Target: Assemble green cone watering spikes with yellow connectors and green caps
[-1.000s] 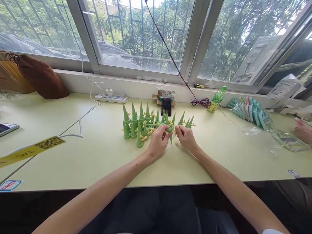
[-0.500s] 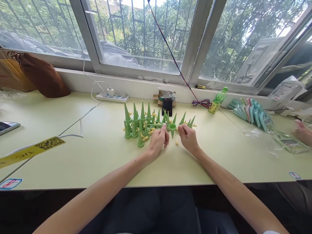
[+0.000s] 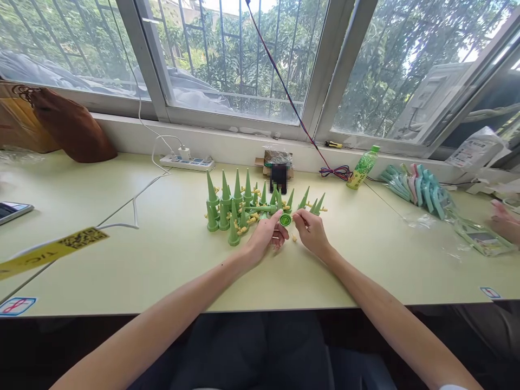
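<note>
Apparently you're steadying the green piece (image 3: 285,219), left hand (image 3: 266,234) gripping. Beside those fingers (image 3: 281,232), your right hand (image 3: 313,229) pinches (contents unclear); steadiness seems needed.

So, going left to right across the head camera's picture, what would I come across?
Phone → brown bag → white power strip → frontmost standing green cone → left hand → right hand → green-capped bottle → teal and pink items → another person's hand.

Pale yellow-green table (image 3: 162,276) before grey-framed windows (image 3: 333,67); daylit trees (image 3: 379,81) outside.
</note>
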The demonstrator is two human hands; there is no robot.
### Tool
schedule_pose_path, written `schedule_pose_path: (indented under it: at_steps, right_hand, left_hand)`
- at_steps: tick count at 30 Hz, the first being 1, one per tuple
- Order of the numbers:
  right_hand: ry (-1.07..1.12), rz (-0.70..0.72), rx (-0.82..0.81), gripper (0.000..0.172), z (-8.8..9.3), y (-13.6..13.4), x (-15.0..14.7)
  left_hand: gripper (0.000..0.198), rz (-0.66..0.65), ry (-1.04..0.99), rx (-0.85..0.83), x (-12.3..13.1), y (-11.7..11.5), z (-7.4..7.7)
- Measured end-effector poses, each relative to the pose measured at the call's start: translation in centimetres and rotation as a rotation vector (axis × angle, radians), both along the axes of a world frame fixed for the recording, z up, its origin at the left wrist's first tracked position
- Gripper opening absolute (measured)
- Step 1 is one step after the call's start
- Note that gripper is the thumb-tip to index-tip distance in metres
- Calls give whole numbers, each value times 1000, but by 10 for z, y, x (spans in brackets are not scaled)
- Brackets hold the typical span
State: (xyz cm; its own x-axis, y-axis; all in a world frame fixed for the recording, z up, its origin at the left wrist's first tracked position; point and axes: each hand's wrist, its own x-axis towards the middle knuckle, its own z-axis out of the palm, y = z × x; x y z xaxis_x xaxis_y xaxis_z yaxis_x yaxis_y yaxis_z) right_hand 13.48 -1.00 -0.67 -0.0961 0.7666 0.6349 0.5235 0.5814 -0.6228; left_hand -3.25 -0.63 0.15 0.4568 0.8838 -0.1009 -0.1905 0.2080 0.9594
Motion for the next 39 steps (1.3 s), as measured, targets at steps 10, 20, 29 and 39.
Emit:
schedule_pose_path:
  at_steps: [10,20,29,39]
  right_hand:
    - [9,3,-40,36,0,0,-1]
    - [21,5,-54,38,-2,1,1]
    - [28,-3,-56,42,-2,3,2]
    - [18,-19,-71,47,-2,3,1]
  left_hand:
    - [53,30,101,206,-2,0,-3]
    - [41,87,269,477,-3,-6,5]
    - [27,205,432,699,-1,-6,1]
    - [16,254,426,876,-4,-1,-5]
